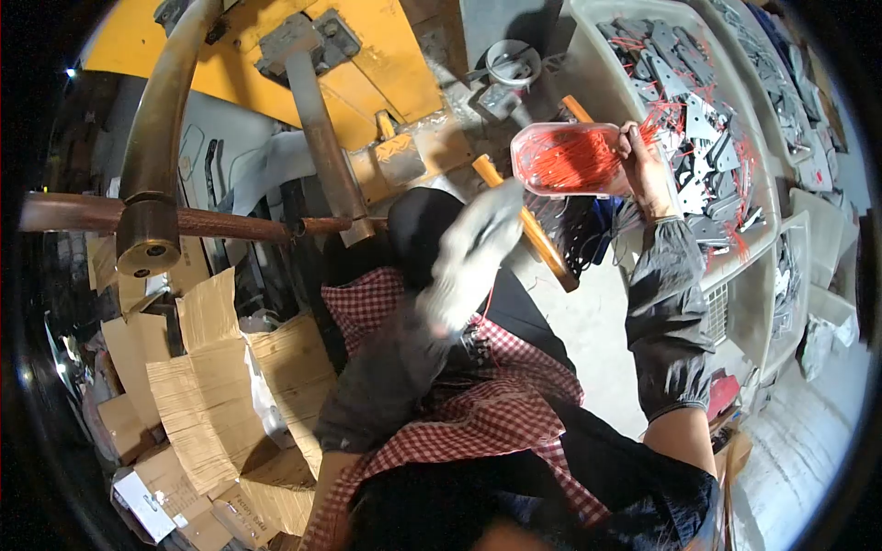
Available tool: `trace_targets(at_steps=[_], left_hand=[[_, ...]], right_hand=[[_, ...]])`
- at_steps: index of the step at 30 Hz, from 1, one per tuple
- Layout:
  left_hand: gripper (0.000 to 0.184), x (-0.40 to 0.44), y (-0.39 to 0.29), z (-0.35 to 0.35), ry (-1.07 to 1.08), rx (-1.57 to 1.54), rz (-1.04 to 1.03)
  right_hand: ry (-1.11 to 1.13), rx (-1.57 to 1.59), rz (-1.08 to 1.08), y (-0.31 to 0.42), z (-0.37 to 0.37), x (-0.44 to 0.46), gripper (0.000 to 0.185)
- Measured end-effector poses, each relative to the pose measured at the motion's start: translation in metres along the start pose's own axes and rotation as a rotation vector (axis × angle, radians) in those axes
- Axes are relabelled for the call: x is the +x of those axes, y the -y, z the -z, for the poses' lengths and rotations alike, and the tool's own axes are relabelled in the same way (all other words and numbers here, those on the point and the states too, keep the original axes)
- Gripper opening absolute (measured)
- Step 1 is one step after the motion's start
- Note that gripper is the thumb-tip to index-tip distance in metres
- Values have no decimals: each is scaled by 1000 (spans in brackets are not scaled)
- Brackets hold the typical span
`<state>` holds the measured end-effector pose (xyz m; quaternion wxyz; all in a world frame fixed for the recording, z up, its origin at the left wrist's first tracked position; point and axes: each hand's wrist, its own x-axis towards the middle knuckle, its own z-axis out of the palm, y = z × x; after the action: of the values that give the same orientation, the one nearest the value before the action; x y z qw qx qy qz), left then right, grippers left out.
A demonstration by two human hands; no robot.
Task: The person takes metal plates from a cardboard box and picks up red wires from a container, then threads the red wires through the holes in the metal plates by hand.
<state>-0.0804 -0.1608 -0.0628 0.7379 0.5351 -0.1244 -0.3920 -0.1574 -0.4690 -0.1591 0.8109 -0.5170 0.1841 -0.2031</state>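
Observation:
My right hand (647, 173), bare with a dark sleeve, is closed on the right end of a clear plastic tub (525, 181). Thin red-orange strands (581, 158) fill the tub, and more of them stick out beside my fingers. My left hand (473, 253) wears a white glove and is smeared by motion. It is over my lap, just left of a wooden bar (548, 253), and its fingers cannot be made out. A red-and-white checked apron (459, 418) covers my lap.
A large pale bin (770, 188) at the right holds many dark and shiny metal plates (703, 151) tangled with red strands. Upper left are a yellow machine (367, 78) and thick metal bars (152, 147). An opened cardboard box (207, 404) is lower left; a bucket (513, 64) is behind.

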Motion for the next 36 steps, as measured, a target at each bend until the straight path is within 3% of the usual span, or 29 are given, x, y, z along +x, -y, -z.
trace_targets(at_steps=[1,2,4,6,9,10,13,17,20,23,24,26,28,31,36], left_hand=[[39,25,22,1,87,-87,37],[38,39,36,-3,104,-452,177],[33,75,69,-19,174,-434,392],[38,93,75,-41,-41,-606,713],[44,103,87,-63,-68,-793,564],[50,100,89,-66,110,-932,446],[49,89,74,-81,180,-1131,281],[49,76,59,-80,41,-1047,305],[51,68,49,-80,235,-1085,165],[49,71,37,-61,176,-395,39],[43,69,20,-56,120,-121,-146],[36,71,-18,-45,202,102,-216],[20,56,-63,-57,174,209,-44],[16,56,-72,-54,162,296,82],[16,50,-57,-50,77,2,-136]], right_hand=[[-11,25,24,-2,-1,1,21],[-40,17,50,-2,-7,2,21],[18,95,60,1,-8,2,21],[-3,96,90,15,-31,-8,21],[0,31,127,33,-67,-30,21],[39,93,94,32,-71,-37,18],[59,-82,148,32,-91,-54,13],[19,-159,122,33,-102,-65,12],[26,-121,97,45,-109,-70,15],[137,-48,30,56,-112,-76,20],[224,-21,-24,59,-114,-79,22],[216,-77,-103,68,-125,-89,25],[261,-112,-228,78,-136,-97,30],[258,-70,-274,83,-143,-104,32],[254,61,-371,94,-155,-111,32]])
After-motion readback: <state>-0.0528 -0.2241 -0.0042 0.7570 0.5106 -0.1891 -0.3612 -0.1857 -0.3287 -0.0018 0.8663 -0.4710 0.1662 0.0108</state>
